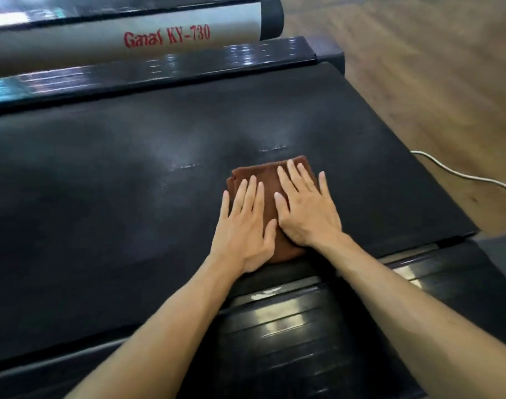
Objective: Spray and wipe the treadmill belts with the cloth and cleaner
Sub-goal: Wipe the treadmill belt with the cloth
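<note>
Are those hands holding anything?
Nothing is gripped: the left hand and right hand press flat on the brown cloth, fingers straight.

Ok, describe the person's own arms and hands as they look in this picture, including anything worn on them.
Both forearms are bare as far as the frame shows, with no sleeve in view. The left hand and the right hand wear no gloves, and no rings, watch or wristband show on them. The fingernails are short and unpainted.

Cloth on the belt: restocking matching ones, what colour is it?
Brown, a folded cloth under both hands, seen in the head view.
</note>
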